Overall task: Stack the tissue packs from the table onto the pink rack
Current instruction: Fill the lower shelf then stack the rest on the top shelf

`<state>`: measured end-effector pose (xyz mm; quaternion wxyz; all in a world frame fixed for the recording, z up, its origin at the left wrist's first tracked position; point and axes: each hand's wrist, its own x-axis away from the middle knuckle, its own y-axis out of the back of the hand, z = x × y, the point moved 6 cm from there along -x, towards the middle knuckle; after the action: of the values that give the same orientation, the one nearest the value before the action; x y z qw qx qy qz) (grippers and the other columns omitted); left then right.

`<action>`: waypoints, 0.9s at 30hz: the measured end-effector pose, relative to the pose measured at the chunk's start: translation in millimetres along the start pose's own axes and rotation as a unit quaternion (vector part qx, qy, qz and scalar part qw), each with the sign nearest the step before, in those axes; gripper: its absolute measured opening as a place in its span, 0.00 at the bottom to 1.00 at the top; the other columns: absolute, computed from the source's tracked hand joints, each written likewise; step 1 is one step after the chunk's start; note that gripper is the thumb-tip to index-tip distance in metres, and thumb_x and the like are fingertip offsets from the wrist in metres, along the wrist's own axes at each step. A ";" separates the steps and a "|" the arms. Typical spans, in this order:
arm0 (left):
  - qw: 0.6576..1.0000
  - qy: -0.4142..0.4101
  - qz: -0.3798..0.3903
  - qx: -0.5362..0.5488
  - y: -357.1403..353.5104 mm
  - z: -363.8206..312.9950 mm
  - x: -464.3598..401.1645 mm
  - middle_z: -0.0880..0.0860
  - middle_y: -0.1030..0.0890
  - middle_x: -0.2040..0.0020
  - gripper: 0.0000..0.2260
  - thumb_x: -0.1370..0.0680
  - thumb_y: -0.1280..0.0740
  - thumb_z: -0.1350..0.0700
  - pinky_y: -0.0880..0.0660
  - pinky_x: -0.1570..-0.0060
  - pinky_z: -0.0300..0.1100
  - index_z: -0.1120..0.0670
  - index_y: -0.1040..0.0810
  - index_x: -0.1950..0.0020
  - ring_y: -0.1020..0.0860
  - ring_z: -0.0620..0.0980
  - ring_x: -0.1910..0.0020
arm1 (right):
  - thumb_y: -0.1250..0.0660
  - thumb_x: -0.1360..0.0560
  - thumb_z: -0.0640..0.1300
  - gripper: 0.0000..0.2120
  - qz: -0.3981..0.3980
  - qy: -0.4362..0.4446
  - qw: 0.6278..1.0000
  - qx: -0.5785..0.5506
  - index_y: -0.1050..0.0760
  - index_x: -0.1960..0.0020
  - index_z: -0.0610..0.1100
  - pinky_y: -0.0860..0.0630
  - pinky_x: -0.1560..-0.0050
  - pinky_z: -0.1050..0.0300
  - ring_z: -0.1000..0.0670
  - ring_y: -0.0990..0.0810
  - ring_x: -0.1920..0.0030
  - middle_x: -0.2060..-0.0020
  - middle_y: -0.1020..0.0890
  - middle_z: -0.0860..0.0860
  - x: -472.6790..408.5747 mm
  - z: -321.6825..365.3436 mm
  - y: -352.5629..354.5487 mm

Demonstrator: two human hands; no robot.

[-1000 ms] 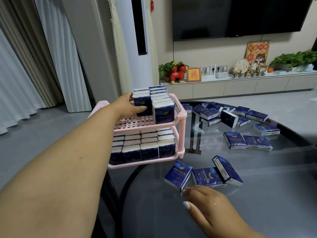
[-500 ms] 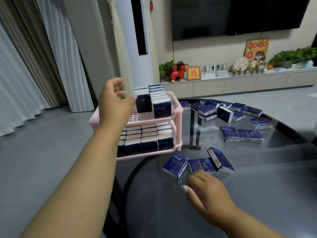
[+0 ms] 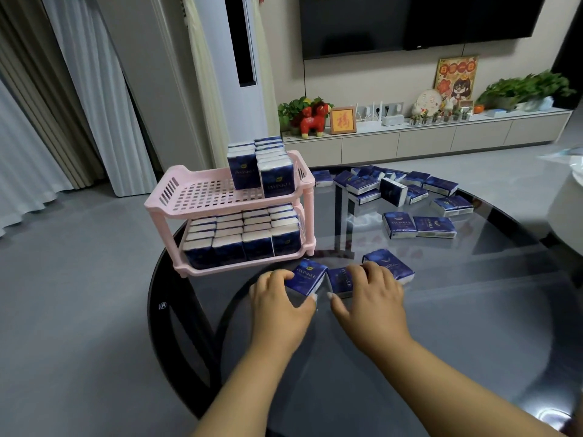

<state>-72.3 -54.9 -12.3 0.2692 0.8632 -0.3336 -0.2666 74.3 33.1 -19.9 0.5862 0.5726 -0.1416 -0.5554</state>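
Roughly half done: lower tier of the pink rack (image 3: 164,200) at centre left packed, upper tier barely started, many tissue packs (image 3: 419,227) loose on the bench (image 3: 473,310), left hand (image 3: 279,305) and right hand (image 3: 370,299) each grasping one at centre.

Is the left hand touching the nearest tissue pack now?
Touching. The head view shows the left hand with its thumb and fingers around the nearest tissue pack.
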 end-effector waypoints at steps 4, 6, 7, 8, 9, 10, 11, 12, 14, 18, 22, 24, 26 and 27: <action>0.999 -0.009 0.049 -0.006 -15.6 -1.3 -7.5 0.51 0.28 0.38 0.24 0.31 0.25 0.52 0.34 0.39 0.37 0.53 0.27 0.37 0.28 0.50 0.39 | 0.32 0.33 0.64 0.23 0.011 -0.029 0.999 0.016 0.25 0.48 0.48 0.28 0.49 0.46 0.39 0.24 0.50 0.51 0.21 0.42 -1.4 -6.4 -3.3; 0.999 -0.013 0.050 -0.003 -17.6 -3.8 -9.8 0.50 0.27 0.40 0.21 0.29 0.26 0.54 0.33 0.43 0.36 0.52 0.26 0.37 0.27 0.49 0.42 | 0.31 0.34 0.63 0.22 0.014 -0.042 0.999 0.007 0.27 0.50 0.48 0.30 0.50 0.48 0.40 0.24 0.52 0.54 0.21 0.44 -1.8 -8.0 -2.1; 0.999 -0.001 0.043 0.013 -15.8 -4.5 -10.6 0.49 0.26 0.42 0.19 0.28 0.28 0.55 0.32 0.47 0.36 0.51 0.25 0.39 0.26 0.48 0.44 | 0.31 0.34 0.62 0.22 0.017 -0.051 0.999 0.002 0.27 0.50 0.47 0.31 0.50 0.49 0.41 0.25 0.52 0.55 0.22 0.45 -2.0 -8.2 -0.4; 0.998 0.020 0.034 0.042 -13.2 -3.4 -11.5 0.47 0.25 0.44 0.14 0.27 0.29 0.54 0.30 0.51 0.38 0.48 0.25 0.42 0.25 0.47 0.48 | 0.32 0.34 0.61 0.21 0.017 -0.062 0.998 -0.010 0.28 0.50 0.47 0.32 0.50 0.49 0.42 0.26 0.52 0.56 0.22 0.47 -2.3 -8.5 2.0; 0.995 0.045 0.024 0.081 -10.2 -1.6 -12.4 0.46 0.23 0.47 0.09 0.26 0.31 0.53 0.28 0.54 0.40 0.45 0.24 0.47 0.23 0.46 0.52 | 0.31 0.34 0.60 0.21 0.012 -0.074 0.997 -0.031 0.28 0.50 0.46 0.33 0.50 0.50 0.43 0.26 0.52 0.57 0.23 0.49 -2.8 -9.1 5.5; 0.989 0.072 0.016 0.129 -7.7 1.8 -13.2 0.46 0.20 0.51 0.05 0.25 0.32 0.53 0.26 0.55 0.43 0.43 0.25 0.51 0.22 0.47 0.54 | 0.31 0.33 0.59 0.21 0.004 -0.085 0.994 -0.065 0.29 0.50 0.46 0.35 0.50 0.52 0.44 0.27 0.52 0.58 0.25 0.51 -3.3 -10.1 9.0; 0.978 0.097 0.010 0.187 -6.2 5.6 -13.5 0.47 0.19 0.55 0.04 0.23 0.34 0.53 0.24 0.55 0.45 0.43 0.25 0.53 0.20 0.48 0.56 | 0.30 0.33 0.57 0.21 -0.005 -0.089 0.990 -0.112 0.29 0.48 0.45 0.36 0.51 0.54 0.46 0.28 0.51 0.58 0.27 0.52 -3.3 -10.8 12.2; 0.961 0.118 0.007 0.249 -5.5 9.0 -13.3 0.49 0.17 0.57 0.05 0.22 0.36 0.54 0.22 0.54 0.47 0.44 0.23 0.54 0.19 0.50 0.58 | 0.31 0.33 0.56 0.21 -0.013 -0.080 0.983 -0.165 0.29 0.47 0.45 0.37 0.52 0.58 0.48 0.29 0.51 0.57 0.28 0.54 -2.7 -10.3 15.6; 0.920 0.146 0.026 0.363 -6.7 10.1 -11.9 0.56 0.16 0.58 0.10 0.19 0.40 0.57 0.20 0.58 0.47 0.49 0.20 0.50 0.19 0.53 0.59 | 0.33 0.34 0.57 0.22 -0.035 -0.016 0.965 -0.259 0.29 0.45 0.47 0.37 0.51 0.65 0.54 0.31 0.50 0.54 0.28 0.56 -1.0 -3.1 24.7; 0.863 0.140 0.134 0.467 -9.1 -3.9 -5.5 0.58 0.15 0.58 0.16 0.18 0.47 0.61 0.21 0.64 0.44 0.55 0.19 0.49 0.18 0.52 0.60 | 0.32 0.31 0.55 0.24 0.005 0.137 0.934 -0.330 0.31 0.38 0.48 0.36 0.39 0.69 0.59 0.30 0.39 0.38 0.28 0.55 7.8 16.9 28.7; 0.830 0.141 0.198 0.502 -15.8 -6.7 0.1 0.58 0.16 0.56 0.13 0.19 0.42 0.53 0.21 0.64 0.43 0.58 0.20 0.46 0.19 0.52 0.60 | 0.31 0.30 0.52 0.27 0.045 0.189 0.928 -0.317 0.32 0.33 0.48 0.42 0.31 0.69 0.61 0.39 0.29 0.30 0.35 0.57 9.3 24.7 28.2; 0.841 0.134 0.207 0.482 -19.3 -4.0 0.3 0.56 0.16 0.55 0.15 0.26 0.31 0.50 0.21 0.62 0.43 0.58 0.22 0.46 0.19 0.51 0.58 | 0.32 0.29 0.51 0.27 0.060 0.215 0.925 -0.306 0.31 0.32 0.47 0.43 0.30 0.67 0.59 0.41 0.27 0.28 0.37 0.57 10.9 28.5 28.8; 0.866 0.116 0.199 0.444 -19.3 -2.7 0.5 0.57 0.17 0.52 0.17 0.32 0.28 0.53 0.21 0.59 0.43 0.58 0.23 0.47 0.18 0.51 0.56 | 0.34 0.28 0.50 0.27 0.065 0.234 0.919 -0.312 0.33 0.30 0.47 0.43 0.28 0.63 0.55 0.41 0.26 0.27 0.37 0.54 12.9 31.0 30.7; 0.879 0.102 0.184 0.428 -18.4 -1.5 -0.2 0.57 0.17 0.51 0.18 0.34 0.26 0.53 0.21 0.57 0.43 0.57 0.23 0.46 0.18 0.51 0.55 | 0.35 0.27 0.50 0.27 0.061 0.231 0.917 -0.320 0.34 0.29 0.47 0.43 0.28 0.63 0.55 0.41 0.26 0.27 0.37 0.54 12.3 29.7 31.5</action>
<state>-63.5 -42.8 -22.9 -0.0499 0.8397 -0.5388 0.0459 70.1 -0.8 9.4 0.7871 0.4572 0.1487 -0.3865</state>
